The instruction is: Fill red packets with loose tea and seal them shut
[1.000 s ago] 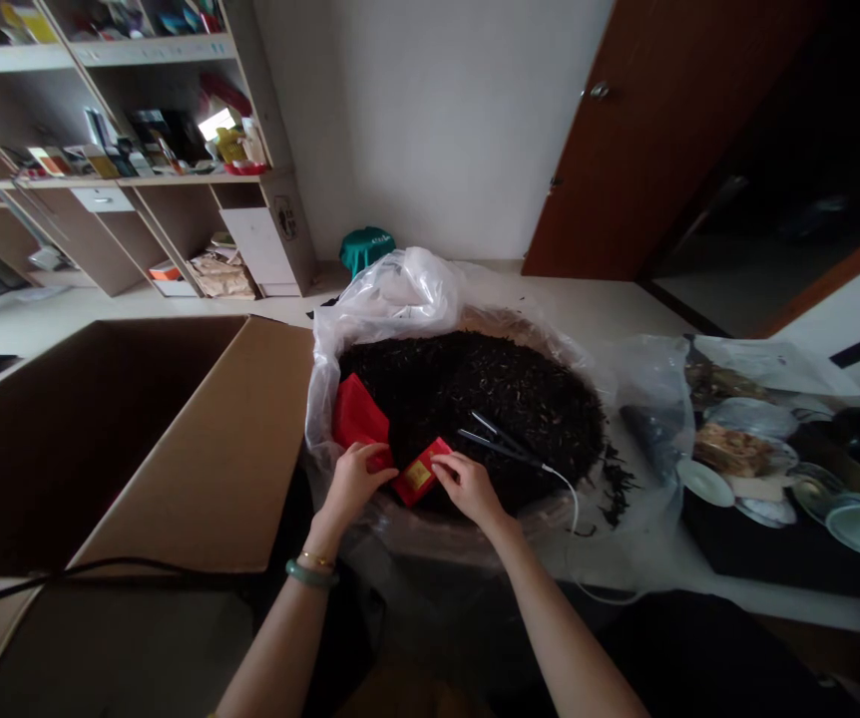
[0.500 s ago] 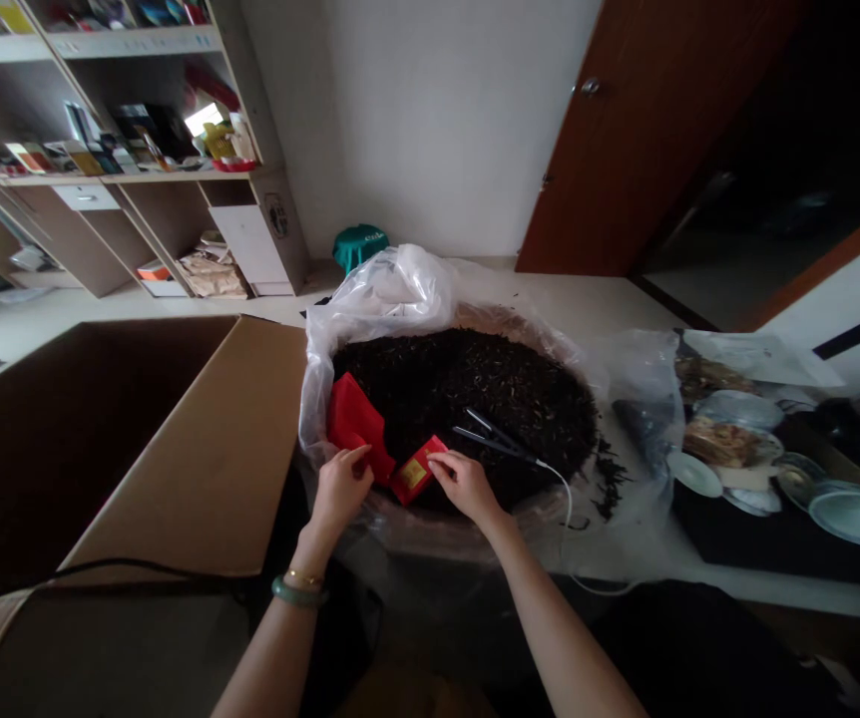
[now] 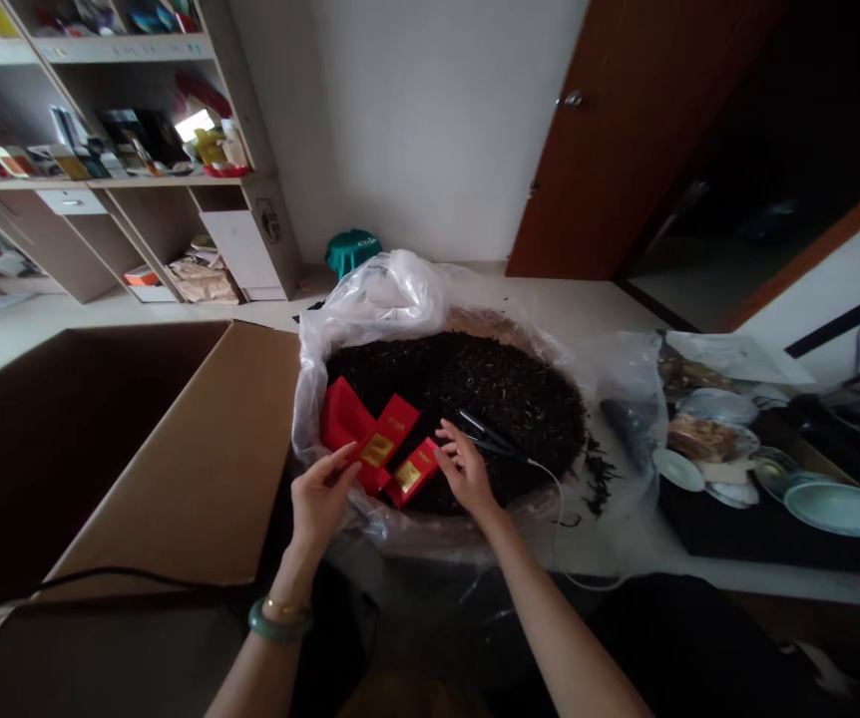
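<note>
My left hand (image 3: 323,504) pinches the lower end of a red packet (image 3: 392,424) with a gold label, tilted over the near left of the bag. Beside it a second red packet (image 3: 416,467), also gold-labelled, lies near the fingertips of my right hand (image 3: 467,477). That hand's fingers are apart and hold nothing; I cannot tell whether they touch the packet. More red packaging (image 3: 341,409) rests at the bag's left side. A dark flat iron (image 3: 501,441) with a white cord lies on dark dried leaves (image 3: 520,379), partly hidden by my right hand.
A clear plastic bag (image 3: 400,284) surrounds the leaf heap. An open cardboard box (image 3: 213,469) stands to the left. Dishes (image 3: 845,504) and a bag of brownish pieces (image 3: 703,439) are on the right. Behind are shelves (image 3: 123,48), a green-covered bin (image 3: 353,249) and a brown door (image 3: 610,150).
My left hand has brought up a red packet, its gold label now showing. My right hand has let go of the other packet, its fingers spreading. The view has shifted slightly.
</note>
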The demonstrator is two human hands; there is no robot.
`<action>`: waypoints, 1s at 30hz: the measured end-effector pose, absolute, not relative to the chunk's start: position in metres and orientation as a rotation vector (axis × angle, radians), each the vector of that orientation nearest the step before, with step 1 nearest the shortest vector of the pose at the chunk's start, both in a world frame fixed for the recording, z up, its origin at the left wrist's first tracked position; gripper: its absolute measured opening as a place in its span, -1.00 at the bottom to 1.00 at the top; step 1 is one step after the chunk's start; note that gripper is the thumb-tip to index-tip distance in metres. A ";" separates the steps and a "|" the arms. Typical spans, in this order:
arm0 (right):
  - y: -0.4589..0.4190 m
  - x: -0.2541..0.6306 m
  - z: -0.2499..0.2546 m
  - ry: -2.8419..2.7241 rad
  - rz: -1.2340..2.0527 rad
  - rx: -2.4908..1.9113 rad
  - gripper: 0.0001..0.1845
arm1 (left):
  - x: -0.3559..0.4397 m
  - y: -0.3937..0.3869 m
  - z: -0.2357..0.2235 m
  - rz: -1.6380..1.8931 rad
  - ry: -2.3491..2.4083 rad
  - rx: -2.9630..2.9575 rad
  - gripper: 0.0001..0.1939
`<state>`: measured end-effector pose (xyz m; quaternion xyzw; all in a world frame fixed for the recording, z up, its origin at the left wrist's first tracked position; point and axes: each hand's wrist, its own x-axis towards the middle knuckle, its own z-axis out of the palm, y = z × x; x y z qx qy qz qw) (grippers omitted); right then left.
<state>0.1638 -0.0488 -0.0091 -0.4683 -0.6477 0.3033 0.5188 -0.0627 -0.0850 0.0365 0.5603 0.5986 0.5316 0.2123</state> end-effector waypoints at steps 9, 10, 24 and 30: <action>-0.044 0.144 0.000 -1.550 0.539 -1.116 -0.55 | -0.045 -0.073 0.018 1.371 1.515 1.548 -0.68; -0.044 0.142 0.000 -1.524 0.497 -1.135 -0.57 | -0.046 -0.073 0.017 1.367 1.525 1.542 -0.68; -0.029 0.135 0.004 -1.561 0.150 -1.311 -0.92 | -0.046 -0.071 0.008 1.344 1.559 1.469 -0.67; -0.015 0.129 0.007 -1.753 0.298 -1.158 -0.87 | -0.052 -0.071 0.007 1.247 1.949 1.688 -0.61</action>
